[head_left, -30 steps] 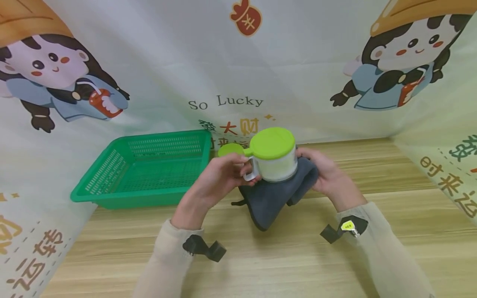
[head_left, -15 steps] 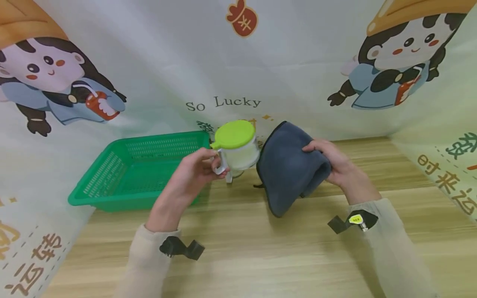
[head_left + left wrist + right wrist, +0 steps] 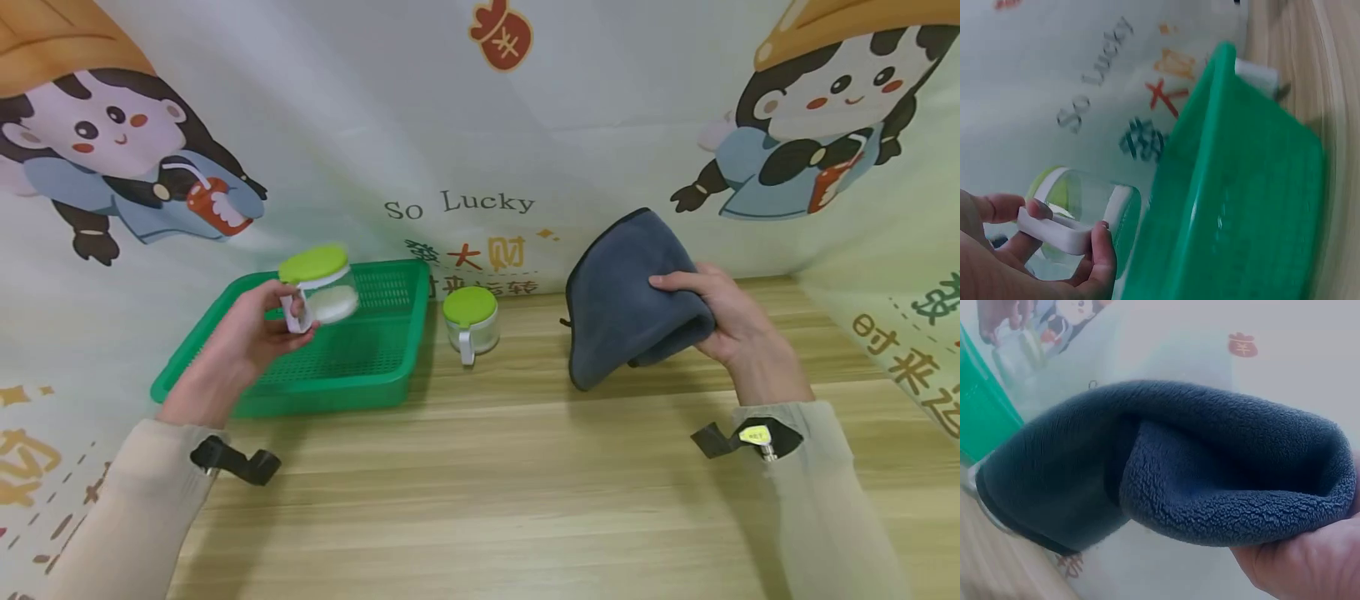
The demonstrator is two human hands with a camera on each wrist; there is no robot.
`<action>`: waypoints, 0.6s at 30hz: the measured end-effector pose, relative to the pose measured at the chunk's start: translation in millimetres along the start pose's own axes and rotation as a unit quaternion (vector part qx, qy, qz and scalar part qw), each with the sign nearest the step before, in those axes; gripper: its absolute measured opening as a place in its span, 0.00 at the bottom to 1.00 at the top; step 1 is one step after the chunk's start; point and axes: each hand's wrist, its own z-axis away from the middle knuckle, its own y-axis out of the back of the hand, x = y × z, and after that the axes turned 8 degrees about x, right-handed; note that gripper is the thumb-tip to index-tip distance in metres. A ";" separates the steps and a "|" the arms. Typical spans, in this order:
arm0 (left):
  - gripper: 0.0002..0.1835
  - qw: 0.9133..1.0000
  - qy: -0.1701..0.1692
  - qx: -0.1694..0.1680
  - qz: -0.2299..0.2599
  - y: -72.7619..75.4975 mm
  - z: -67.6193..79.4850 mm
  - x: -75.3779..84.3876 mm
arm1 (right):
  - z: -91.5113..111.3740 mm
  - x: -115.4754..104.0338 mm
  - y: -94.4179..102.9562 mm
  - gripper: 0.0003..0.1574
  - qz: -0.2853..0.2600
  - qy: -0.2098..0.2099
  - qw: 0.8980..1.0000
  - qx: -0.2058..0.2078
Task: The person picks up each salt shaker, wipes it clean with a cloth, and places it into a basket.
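My left hand [image 3: 258, 337] grips the white handle of a clear seasoning jar [image 3: 335, 293] with a lime-green lid and white contents. The jar is tilted and held over the green basket [image 3: 375, 390]; in the left wrist view, fingers and thumb wrap the jar's handle [image 3: 1063, 236] beside the basket wall. On the right, a folded dark grey-blue cloth [image 3: 626, 292] is pinched by my right hand [image 3: 731, 321], thumb on top, above the table. The right wrist view shows its fluffy folds close up. A second green-lidded jar [image 3: 472, 321] stands upright on the table between the hands.
The plastic basket sits at the back left, against a printed white backdrop [image 3: 465, 125]. Wood-grain table [image 3: 487, 492] spreads in front. Both wrists carry small black camera mounts.
My left hand has carried the jar left, away from the cloth and over the basket, tilting it. My right hand has moved right with the cloth. The second jar has come fully into view.
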 end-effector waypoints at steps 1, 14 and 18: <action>0.10 1.000 0.017 0.005 0.003 7.1 -6.7 0.8 | 0.2 0.3 0.5 0.36 0.006 -0.001 1.000 0.004; 0.12 0.990 0.092 0.046 -0.099 59.5 -54.1 -6.4 | 1.1 -3.2 0.7 0.39 0.098 0.011 0.995 0.013; 0.11 0.988 0.090 0.053 -0.111 63.6 -59.1 -10.7 | 1.1 -4.1 -2.1 0.40 0.142 0.018 0.989 0.028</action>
